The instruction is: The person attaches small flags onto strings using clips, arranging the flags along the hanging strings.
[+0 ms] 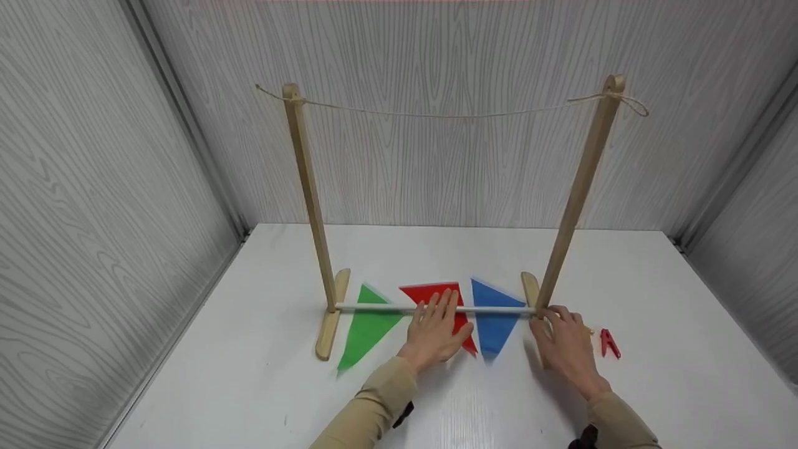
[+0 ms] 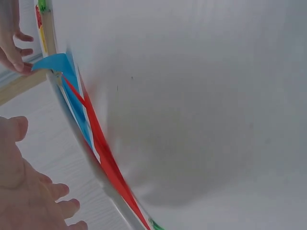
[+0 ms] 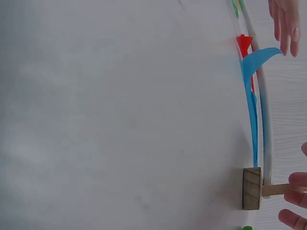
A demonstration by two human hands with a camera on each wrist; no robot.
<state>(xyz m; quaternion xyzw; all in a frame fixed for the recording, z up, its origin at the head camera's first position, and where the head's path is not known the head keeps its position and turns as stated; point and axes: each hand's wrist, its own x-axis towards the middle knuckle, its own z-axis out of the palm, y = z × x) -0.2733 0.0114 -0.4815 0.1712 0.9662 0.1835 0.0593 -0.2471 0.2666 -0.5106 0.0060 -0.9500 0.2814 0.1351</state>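
A wooden stand has two upright posts, the right one being this post (image 1: 576, 199), joined low down by a white rod (image 1: 374, 307). My left hand (image 1: 439, 330) spreads its fingers over the red pennant (image 1: 430, 290) and the rod; whether it touches them is unclear. At the foot of the right post, my right hand (image 1: 564, 346) has thumb and fingers bent around the wood. The blue pennant (image 1: 495, 330) lies between the hands, one corner curling up in the right wrist view. A green pennant (image 1: 368, 327) lies to the left.
A thin string (image 1: 449, 116) sags between the post tops, tied at both. Right of my right hand lies a red clothespin (image 1: 609, 343), with a small yellowish thing (image 1: 590, 331) partly hidden by the fingers. Grey wood-grain panels (image 1: 436, 174) surround the white table (image 1: 237, 349).
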